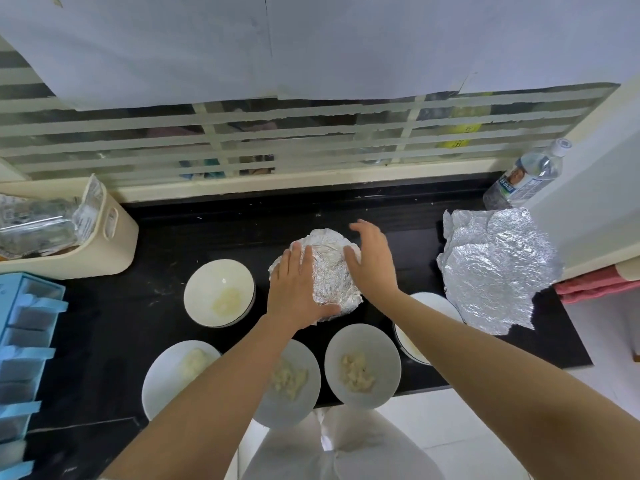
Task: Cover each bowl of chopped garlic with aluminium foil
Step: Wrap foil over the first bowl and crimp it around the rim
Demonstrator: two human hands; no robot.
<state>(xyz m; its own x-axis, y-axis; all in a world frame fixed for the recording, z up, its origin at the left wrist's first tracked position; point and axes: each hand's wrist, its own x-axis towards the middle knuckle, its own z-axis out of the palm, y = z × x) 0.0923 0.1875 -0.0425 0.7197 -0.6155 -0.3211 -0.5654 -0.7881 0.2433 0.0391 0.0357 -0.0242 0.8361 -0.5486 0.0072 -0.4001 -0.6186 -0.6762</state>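
- Black worktop [166, 237]: carries several uncovered white ceramic bowls of chopped garlic [362, 365].
- Crumpled aluminium foil sheets [495, 268]: spare stack, far right.
- Foil-wrapped bowl [329, 271]: centre of the worktop. Crimping judged unfinished; tuck the foil under the rim all round.
- Left hand [294, 289]: flat, fingers straight, pressing the foil's left side.
- Right hand [372, 261]: fingers loosely spread, cupping the right side.

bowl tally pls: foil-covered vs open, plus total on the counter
Foil-covered bowl: 1
Open bowls: 5 (the rightmost is partly hidden by an arm, contents not visible)
Total: 6 bowls
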